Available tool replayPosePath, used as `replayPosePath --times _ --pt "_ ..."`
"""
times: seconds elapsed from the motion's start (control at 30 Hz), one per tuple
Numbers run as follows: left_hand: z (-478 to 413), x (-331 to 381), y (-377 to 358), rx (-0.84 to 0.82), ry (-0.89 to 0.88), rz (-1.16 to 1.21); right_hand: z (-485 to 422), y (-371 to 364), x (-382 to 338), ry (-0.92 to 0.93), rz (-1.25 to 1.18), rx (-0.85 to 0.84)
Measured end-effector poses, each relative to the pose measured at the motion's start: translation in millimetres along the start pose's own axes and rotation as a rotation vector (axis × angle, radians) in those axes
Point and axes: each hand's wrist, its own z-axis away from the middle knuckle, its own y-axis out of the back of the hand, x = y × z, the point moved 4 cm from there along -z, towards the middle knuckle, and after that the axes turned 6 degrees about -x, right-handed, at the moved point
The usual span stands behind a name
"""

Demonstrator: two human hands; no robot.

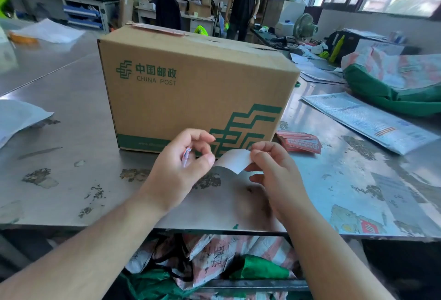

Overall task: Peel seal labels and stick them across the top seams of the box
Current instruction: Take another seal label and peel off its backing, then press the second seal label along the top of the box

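Observation:
A brown cardboard box (191,89) with green China Post print stands on the steel table, its top flaps down. A red seal label (157,29) lies across the far left of its top. In front of the box, my left hand (181,168) pinches a red and white label (186,155), mostly hidden by my fingers. My right hand (274,170) grips a curled white backing paper (235,161) that stretches between the two hands. A stack of red labels (299,142) lies on the table to the right of the box.
The steel table (71,156) is scuffed, with white papers at the left edge and a printed plastic mailer (367,120) and a green sack (391,94) on the right. Striped bags fill the space under the front edge. A person in black stands behind the box.

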Motion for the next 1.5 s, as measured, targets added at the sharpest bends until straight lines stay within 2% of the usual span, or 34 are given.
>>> replayPosePath --times 0.1,0.23,0.33,0.43,0.57,0.8,0.87,0.93,1.03,1.13,1.37,1.5 --pt "4.6 2.9 1.3 -0.032 -0.048 -0.324 5.2 0.2 -5.9 -0.054 -0.002 0.025" --pt "8.2 11.0 3.4 0.042 -0.146 -0.702 7.4 0.3 -8.8 -0.124 -0.020 0.064" --pt "8.1 22.4 1.0 0.117 -0.234 -0.810 7.5 -5.1 -11.4 -0.143 -0.040 0.051" --pt "7.2 29.6 -2.0 0.124 -0.284 -0.819 7.2 -10.1 -14.5 -0.149 -0.062 0.025" --pt "3.2 26.0 -1.0 0.143 -0.242 -0.712 6.2 -13.4 -19.4 -0.144 -0.064 0.021" --pt "5.5 12.6 3.4 0.228 0.076 -0.373 7.3 -18.8 -21.5 -0.130 -0.030 0.030" --pt "4.4 8.6 8.3 0.314 0.172 -0.147 7.1 -15.0 -19.9 -0.151 -0.071 0.108" --pt "3.6 2.4 11.3 0.363 0.298 0.197 7.7 -11.9 -15.5 -0.164 -0.059 0.152" --pt "3.8 -1.4 12.0 0.356 0.437 0.541 11.1 -22.5 -6.5 -0.156 0.044 0.001" --pt "4.7 1.3 13.6 0.344 0.467 0.615 13.7 -35.0 -6.8 -0.086 0.169 -0.080" --pt "10.2 5.9 18.1 0.331 0.433 0.628 7.7 -47.2 -24.4 0.086 0.209 -0.080" --pt "11.2 10.3 26.0 0.332 0.362 0.520 5.6 -47.6 -34.6 0.142 0.264 -0.038"
